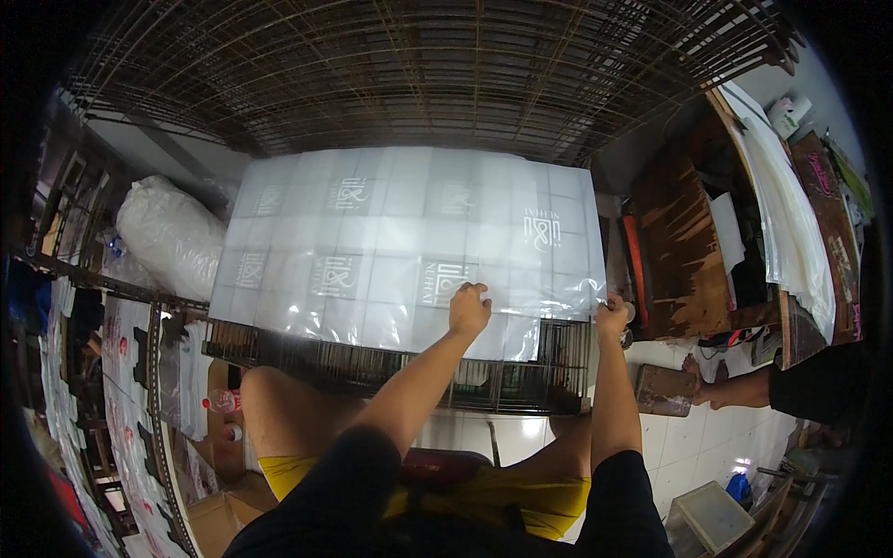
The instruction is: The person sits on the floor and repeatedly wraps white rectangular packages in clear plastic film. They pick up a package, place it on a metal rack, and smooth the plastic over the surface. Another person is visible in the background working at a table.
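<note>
Printed clear plastic bags (391,223) lie flat in overlapping rows across a wire rack in front of me. The top bag (539,279) at the right carries a white printed design. At its near left corner, my left hand (471,312) is closed, fingers pinching the plastic. My right hand (612,318) is closed at the same bag's near right corner, just past the rack's right end. Both forearms reach forward over the wire rack (549,377), whose bars show below the bags.
More wire racks (419,74) rise behind the bags. A stuffed white sack (172,237) is at left, beside shelving. Right of me stand a worn wooden cabinet (679,251) and another person's bare foot (721,391) near a small stool (664,389). A plastic bin (712,516) sits lower right.
</note>
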The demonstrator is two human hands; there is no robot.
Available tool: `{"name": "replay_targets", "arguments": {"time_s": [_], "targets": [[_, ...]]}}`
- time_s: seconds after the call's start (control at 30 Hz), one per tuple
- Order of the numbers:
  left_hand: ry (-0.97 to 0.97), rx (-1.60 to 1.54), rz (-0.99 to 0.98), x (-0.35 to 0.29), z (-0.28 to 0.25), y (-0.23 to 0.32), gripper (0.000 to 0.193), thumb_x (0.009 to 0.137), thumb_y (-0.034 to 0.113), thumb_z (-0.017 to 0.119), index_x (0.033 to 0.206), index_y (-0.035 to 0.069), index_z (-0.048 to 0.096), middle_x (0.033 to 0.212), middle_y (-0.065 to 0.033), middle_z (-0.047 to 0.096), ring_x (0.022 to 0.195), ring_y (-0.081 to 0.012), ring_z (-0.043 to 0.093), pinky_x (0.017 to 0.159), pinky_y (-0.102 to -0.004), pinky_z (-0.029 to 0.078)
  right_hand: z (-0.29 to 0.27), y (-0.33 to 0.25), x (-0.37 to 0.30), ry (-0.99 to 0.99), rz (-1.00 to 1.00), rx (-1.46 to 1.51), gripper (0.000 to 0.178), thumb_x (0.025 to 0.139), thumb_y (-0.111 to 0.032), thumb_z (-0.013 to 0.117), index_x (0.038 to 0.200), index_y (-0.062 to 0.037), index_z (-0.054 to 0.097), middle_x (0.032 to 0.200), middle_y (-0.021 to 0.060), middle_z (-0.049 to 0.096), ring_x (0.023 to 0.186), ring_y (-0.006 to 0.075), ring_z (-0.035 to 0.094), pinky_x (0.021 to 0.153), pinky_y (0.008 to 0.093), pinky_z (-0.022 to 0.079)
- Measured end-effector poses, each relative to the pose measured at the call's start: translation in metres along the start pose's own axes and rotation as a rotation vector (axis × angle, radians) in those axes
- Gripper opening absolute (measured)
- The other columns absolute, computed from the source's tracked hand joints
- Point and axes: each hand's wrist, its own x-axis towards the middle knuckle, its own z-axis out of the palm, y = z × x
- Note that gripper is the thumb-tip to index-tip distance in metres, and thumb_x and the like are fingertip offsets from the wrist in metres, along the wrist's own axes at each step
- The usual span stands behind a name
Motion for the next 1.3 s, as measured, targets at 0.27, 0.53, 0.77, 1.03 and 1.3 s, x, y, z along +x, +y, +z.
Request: {"name": "replay_targets", "arguments": {"time_s": [0.27, 0.53, 0.77, 1.03, 1.3], "targets": [[0.227, -0.025, 0.051, -0.011, -0.036, -0.012, 0.024, 0.074, 0.018, 0.067, 0.096, 0.01, 0.064, 0.097, -0.01, 0.06, 0.087, -0.0306, 0.061, 0.074, -0.04, 0.05, 0.0, 0.014, 0.01, 0.04, -0.044, -0.042, 0.028, 0.072, 0.003, 0.058, 0.099, -0.0008, 0.064, 0.066, 0.0116, 0.063, 0.053, 0.016, 0.059, 0.051, 0.0309, 0.045], [0.304, 0.048, 0.037, -0.028, -0.09, -0.042, 0.021, 0.076, 0.023, 0.068, 0.093, 0.011, 0.064, 0.088, -0.0048, 0.062, 0.066, -0.0217, 0.062, 0.06, -0.0356, 0.05, -0.003, 0.03, 0.021, 0.092, -0.081, -0.082, 0.032, 0.069, 0.003, 0.058, 0.1, -0.0019, 0.064, 0.067, 0.0124, 0.064, 0.059, 0.0184, 0.061, 0.056, 0.0303, 0.046], [0.336, -0.008, 0.0, -0.046, -0.116, -0.056, 0.02, 0.075, 0.022, 0.069, 0.091, 0.01, 0.065, 0.084, -0.0042, 0.062, 0.064, -0.0201, 0.061, 0.058, -0.035, 0.049, -0.006, 0.003, 0.004, 0.056, -0.063, -0.189, 0.03, 0.073, -0.001, 0.062, 0.103, -0.0006, 0.061, 0.076, 0.0104, 0.063, 0.064, 0.0179, 0.061, 0.057, 0.0302, 0.048], [0.601, -0.365, 0.414, 0.019, -0.216, 0.051, 0.031, 0.072, 0.007, 0.074, 0.1, 0.005, 0.061, 0.094, -0.0038, 0.06, 0.07, -0.0099, 0.055, 0.054, -0.022, 0.044, -0.059, -0.122, -0.048, 0.188, -0.523, -0.147, 0.03, 0.077, -0.005, 0.066, 0.106, -0.0012, 0.061, 0.092, 0.0117, 0.062, 0.079, 0.021, 0.06, 0.072, 0.0308, 0.048], [0.232, -1.392, 0.471, 0.046, -0.399, 0.227, 0.059, 0.095, 0.035, 0.044, 0.134, -0.003, 0.023, 0.131, -0.0213, 0.041, 0.118, -0.0316, 0.047, 0.091, -0.0366, 0.048, -0.192, -0.311, -0.079, 0.653, -1.097, -0.329, 0.025, 0.073, -0.006, 0.068, 0.097, -0.0051, 0.063, 0.09, 0.0111, 0.062, 0.084, 0.0291, 0.058, 0.077, 0.0362, 0.045]]}}
